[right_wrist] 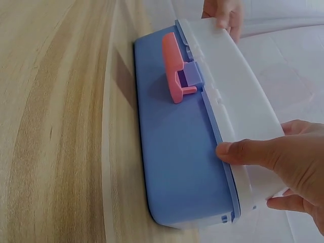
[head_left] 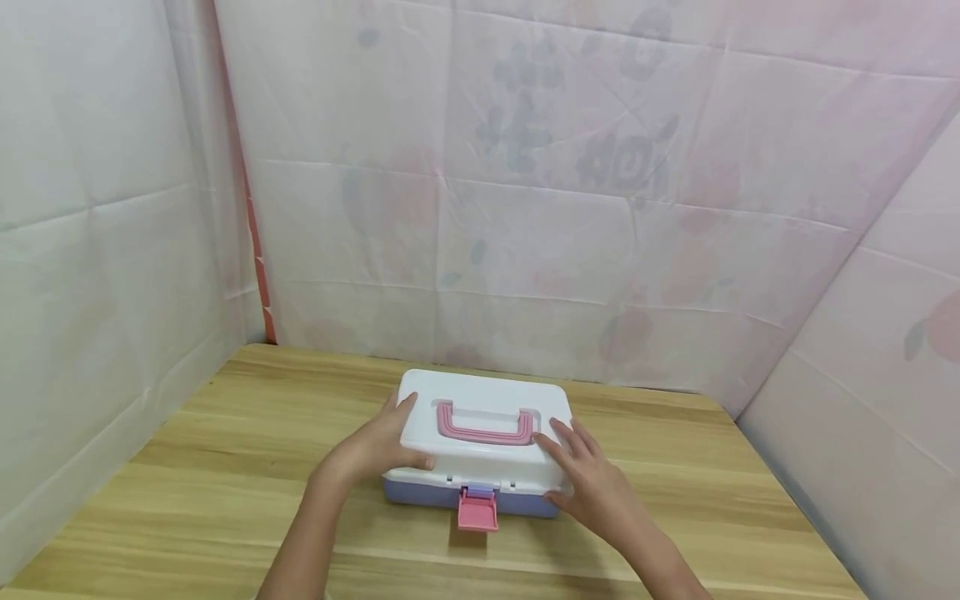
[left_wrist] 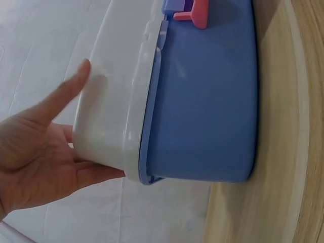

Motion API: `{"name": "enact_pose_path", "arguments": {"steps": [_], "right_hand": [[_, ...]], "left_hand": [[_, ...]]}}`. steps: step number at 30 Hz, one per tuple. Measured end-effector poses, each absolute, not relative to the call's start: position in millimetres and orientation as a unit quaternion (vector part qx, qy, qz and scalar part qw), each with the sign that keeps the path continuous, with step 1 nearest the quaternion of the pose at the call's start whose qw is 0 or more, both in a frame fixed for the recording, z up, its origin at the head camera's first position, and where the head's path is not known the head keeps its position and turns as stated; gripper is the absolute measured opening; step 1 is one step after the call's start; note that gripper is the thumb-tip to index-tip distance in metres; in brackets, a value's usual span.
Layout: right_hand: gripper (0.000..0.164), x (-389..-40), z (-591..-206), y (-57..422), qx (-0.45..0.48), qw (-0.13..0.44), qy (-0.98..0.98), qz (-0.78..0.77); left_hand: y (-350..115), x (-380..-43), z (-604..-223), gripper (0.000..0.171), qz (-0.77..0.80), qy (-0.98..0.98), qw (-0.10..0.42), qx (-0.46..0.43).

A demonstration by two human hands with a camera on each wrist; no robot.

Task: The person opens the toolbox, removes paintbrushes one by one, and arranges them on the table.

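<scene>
With thumbs set against fingers, the left hand and right hand grip opposite ends of the white lid on the blue box, lower centre of the frame, its pink latch jutting out above the wooden table.

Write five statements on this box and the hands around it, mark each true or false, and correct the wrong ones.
1. The left hand and the right hand are at opposite ends of the white lid. True.
2. The white lid stands wide open, away from the blue base. False: it sits down over the blue base.
3. A pink handle is on top of the white lid. True.
4. The left hand grips the pink handle. False: it holds the white lid, with its thumb on the front.
5. The pink latch lies flat against the blue base. False: it juts outward from the front.
</scene>
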State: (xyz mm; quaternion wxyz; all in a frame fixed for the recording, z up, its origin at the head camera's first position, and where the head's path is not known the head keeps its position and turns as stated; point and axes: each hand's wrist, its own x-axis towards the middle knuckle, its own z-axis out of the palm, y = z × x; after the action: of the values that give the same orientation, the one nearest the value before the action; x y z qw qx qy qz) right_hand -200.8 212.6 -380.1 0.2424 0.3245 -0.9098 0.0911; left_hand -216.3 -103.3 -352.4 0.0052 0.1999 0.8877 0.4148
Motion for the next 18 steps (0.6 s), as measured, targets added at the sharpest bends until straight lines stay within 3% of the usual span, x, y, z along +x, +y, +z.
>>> {"name": "enact_pose_path", "arguments": {"steps": [4, 18], "right_hand": [[0.078, -202.0, -379.2, 211.4, 0.329, 0.243, -0.908, 0.093], [0.089, -211.8, -371.3, 224.3, 0.367, 0.247, -0.890, 0.111]], "left_hand": [[-102.8, -212.8, -351.1, 0.094, 0.393, 0.903, 0.004, 0.175], [-105.5, -216.8, -348.2, 0.080, 0.387, 0.908, -0.026, 0.160]]}}
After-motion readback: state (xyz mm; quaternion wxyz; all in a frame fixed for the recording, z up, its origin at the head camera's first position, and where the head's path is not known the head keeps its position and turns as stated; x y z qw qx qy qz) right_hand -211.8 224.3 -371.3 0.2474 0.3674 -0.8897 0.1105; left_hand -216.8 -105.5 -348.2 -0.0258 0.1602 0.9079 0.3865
